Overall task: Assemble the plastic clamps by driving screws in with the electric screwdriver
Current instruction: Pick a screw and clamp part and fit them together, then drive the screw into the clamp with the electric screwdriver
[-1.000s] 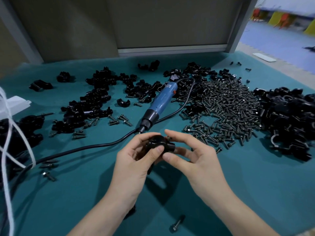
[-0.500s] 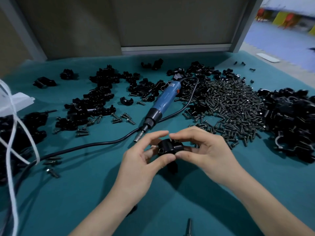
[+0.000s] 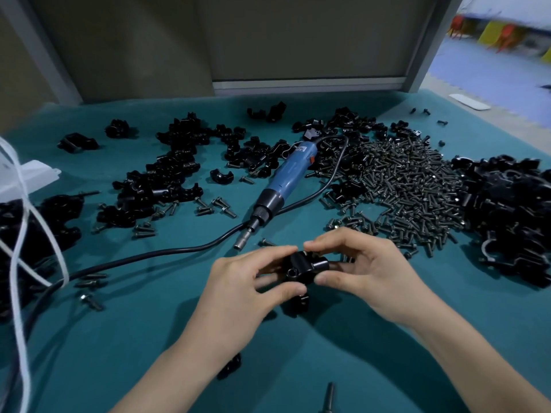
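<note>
We find both hands over the near middle of the green table (image 3: 387, 359). The left hand (image 3: 238, 284) and the right hand (image 3: 369, 275) hold one black clamp (image 3: 301, 267) between them, close above the table. The left thumb and forefinger pinch its left side. The right thumb and forefinger pinch its right end, the other fingers curled loosely behind. A round screw hole on the clamp faces the camera; we cannot tell whether a screw sits in it. A further black piece shows just below the clamp; whether it is joined to it, we cannot tell.

The blue screwdriver (image 3: 287, 177) lies flat beyond the hands, untouched, its bit pointing toward them. Its black cord (image 3: 149, 258) runs off to the left. A large heap of screws (image 3: 411, 186) lies right of the screwdriver, and a heap of clamp parts (image 3: 512, 210) at the far right. Scattered parts (image 3: 167, 180) lie to its left. A single screw (image 3: 329, 396) lies at the near edge between the forearms. White straps (image 3: 21, 234) hang at the left edge
</note>
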`<state>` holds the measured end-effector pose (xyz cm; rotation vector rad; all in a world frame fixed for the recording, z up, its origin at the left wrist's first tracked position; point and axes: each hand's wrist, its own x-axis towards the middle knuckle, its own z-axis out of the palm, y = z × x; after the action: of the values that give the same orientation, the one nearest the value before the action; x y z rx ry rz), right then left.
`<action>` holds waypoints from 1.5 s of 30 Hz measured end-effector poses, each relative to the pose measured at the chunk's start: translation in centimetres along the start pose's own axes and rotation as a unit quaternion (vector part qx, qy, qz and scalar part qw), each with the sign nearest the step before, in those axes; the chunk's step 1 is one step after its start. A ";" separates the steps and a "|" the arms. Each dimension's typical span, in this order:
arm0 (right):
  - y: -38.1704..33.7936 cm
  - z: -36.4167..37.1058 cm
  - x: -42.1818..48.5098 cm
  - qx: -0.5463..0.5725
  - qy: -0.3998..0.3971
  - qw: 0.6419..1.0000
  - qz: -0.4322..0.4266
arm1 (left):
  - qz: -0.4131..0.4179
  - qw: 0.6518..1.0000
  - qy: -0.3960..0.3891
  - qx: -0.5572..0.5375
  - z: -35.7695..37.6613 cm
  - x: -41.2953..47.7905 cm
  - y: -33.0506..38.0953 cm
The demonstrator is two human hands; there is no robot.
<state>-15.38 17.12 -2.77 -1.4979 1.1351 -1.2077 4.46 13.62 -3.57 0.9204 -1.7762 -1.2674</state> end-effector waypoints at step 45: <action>-0.3 1.1 17.8 -0.292 0.138 0.868 0.378 | -0.009 0.990 0.054 0.128 0.0 0.3 -0.1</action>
<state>-12.25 -0.11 0.63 -1.0783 2.1658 -0.5397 4.33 13.29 -3.59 1.1290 -1.8752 -0.9934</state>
